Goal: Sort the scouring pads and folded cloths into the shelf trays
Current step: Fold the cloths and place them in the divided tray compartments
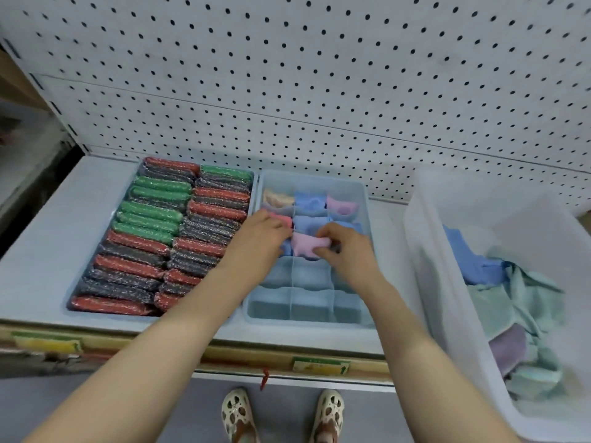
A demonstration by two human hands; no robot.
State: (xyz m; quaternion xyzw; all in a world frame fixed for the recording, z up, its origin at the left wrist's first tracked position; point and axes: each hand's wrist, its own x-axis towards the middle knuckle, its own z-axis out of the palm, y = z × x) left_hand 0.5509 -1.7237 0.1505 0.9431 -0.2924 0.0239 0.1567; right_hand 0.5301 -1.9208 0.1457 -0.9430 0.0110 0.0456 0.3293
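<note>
head view: both hands, left hand (267, 228) and right hand (342, 243), pinch pink folded cloth (307, 246) over divided tray (364, 193); soft, light, likely unfolds; grip folded edges.

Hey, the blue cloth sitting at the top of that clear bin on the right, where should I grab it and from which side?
Pinch the blue cloth at its raised top fold, coming straight down from above. The clear bin has tall walls that block the sides, and the cloth lies on top of the teal cloths.
</note>
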